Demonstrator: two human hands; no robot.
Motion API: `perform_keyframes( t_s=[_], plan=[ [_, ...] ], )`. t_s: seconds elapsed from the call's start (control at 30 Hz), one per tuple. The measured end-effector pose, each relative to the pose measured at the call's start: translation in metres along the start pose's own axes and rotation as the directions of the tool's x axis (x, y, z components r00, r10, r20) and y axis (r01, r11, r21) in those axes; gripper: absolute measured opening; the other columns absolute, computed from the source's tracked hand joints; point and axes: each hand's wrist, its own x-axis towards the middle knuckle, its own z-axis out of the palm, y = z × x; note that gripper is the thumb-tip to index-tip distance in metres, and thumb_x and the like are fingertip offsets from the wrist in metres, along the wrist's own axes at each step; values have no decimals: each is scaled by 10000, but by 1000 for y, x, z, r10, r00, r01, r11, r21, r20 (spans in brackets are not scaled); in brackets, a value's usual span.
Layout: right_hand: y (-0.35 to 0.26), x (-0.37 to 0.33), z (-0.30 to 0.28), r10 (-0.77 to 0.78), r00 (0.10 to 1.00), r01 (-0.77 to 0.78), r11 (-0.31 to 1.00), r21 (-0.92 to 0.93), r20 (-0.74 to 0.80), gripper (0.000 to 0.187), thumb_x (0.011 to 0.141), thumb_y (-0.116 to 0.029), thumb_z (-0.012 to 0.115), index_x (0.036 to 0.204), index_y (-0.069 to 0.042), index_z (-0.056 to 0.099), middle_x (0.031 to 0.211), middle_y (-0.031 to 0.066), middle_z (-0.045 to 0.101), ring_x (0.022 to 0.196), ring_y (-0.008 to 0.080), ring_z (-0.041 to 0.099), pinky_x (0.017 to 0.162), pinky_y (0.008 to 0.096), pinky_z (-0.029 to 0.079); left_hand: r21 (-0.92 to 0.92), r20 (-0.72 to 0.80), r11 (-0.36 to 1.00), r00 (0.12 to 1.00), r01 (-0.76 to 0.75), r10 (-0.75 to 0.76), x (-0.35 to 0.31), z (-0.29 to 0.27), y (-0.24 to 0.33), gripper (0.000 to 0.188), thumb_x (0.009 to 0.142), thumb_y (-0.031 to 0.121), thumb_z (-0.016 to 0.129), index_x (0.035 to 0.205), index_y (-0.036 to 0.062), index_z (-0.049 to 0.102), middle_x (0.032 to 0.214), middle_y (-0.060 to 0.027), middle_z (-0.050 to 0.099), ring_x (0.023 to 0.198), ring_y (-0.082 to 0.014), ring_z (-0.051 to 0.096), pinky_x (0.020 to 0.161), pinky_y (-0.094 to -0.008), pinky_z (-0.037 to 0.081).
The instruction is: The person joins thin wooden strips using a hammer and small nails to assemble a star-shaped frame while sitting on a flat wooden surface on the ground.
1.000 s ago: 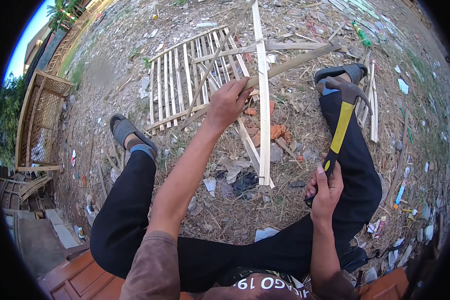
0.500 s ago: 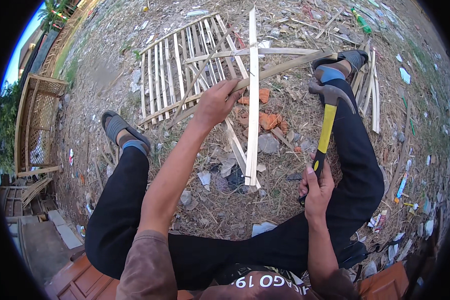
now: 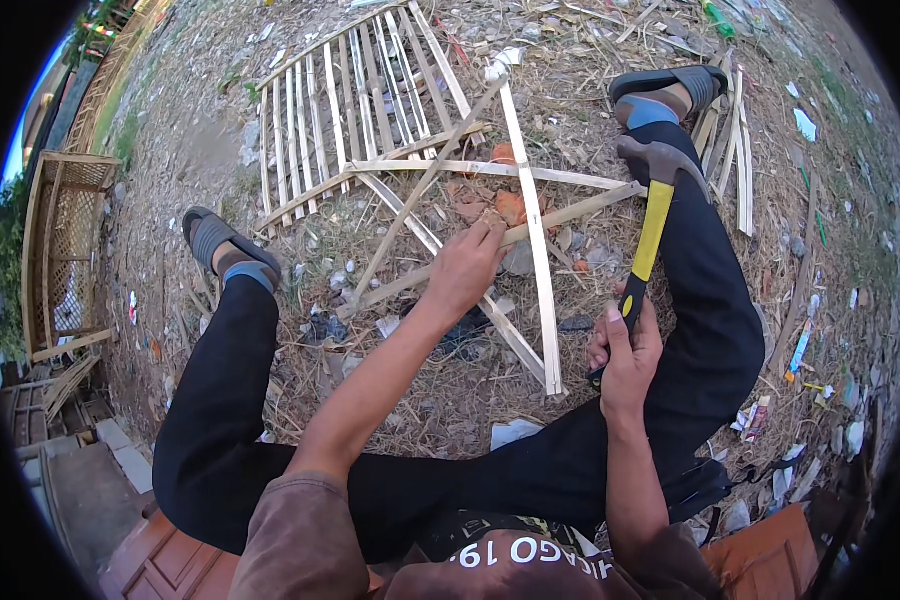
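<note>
A star-shaped frame (image 3: pixel 537 240) of five crossed wooden slats is held in front of the person, between the two spread legs, above ground (image 3: pixel 410 420) which is covered with dry straw and litter. One of its slats is gripped by the left hand (image 3: pixel 467 265), near the middle of its length; the fingers are closed over the wood, but the underside of this grip is hidden. Whether any corner of the frame is supported by the ground cannot be told. By the right hand (image 3: pixel 628 355), a hammer (image 3: pixel 654 232) with a yellow and black handle is held; the handle is wrapped firmly low down, and the thumb is laid along it. The hammer is kept upright in view, with its claw turned to the right, and its head is seen near the right corner of the frame. Behind the star, a slatted panel (image 3: pixel 357 103) is laid on the ground, and its near edge is partly overlapped by the star in this view. Orange rubble (image 3: pixel 511 208) is seen through the slats. Beside the right sandal (image 3: pixel 703 86), some loose wooden strips (image 3: pixel 744 165) are gathered, and a lattice frame (image 3: pixel 42 262) is placed at the far left.
</note>
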Motion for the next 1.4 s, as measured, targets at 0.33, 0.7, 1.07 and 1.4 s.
perform_keyframes(
  t_s=[0.33, 0.7, 1.07, 1.4],
  plan=[
    [6, 0, -5, -18, 1000, 18, 1000, 10, -22, 335, 1012, -131, 587, 1306, 11, 510, 722, -20, 487, 527, 30, 421, 472, 202, 369, -166, 26, 963, 977, 212, -210, -16, 29, 36, 366, 874, 103, 703, 1216, 29, 599, 977, -175, 571, 904, -395, 588, 794, -487, 475],
    [7, -5, 2, 10, 1000, -9, 998, -64, 19, 310, 1037, -134, 536, 1326, -31, 488, 688, -20, 459, 512, 34, 394, 465, 196, 350, -324, -69, 931, 978, 166, -198, -16, 47, 47, 307, 866, -2, 655, 1170, 5, 617, 986, -179, 575, 923, -375, 575, 817, -457, 469],
    [10, -6, 3, 23, 998, -18, 995, -95, 50, 323, 1023, -116, 562, 1320, -6, 501, 691, -16, 474, 508, 36, 411, 459, 203, 357, -116, -104, 993, 995, -15, 3, -6, 3, 9, 321, 833, 84, 714, 1143, 37, 646, 1022, -132, 620, 977, -341, 605, 858, -435, 493],
    [6, -3, 6, 82, 996, -81, 996, -49, 22, 303, 1027, -120, 554, 1308, -21, 499, 682, -22, 453, 503, 42, 408, 453, 213, 360, 221, 343, 959, 906, 179, -248, 32, -46, -121, 508, 823, 191, 694, 1311, 114, 579, 1313, -112, 579, 1255, -322, 537, 1077, -461, 417]
  ],
)
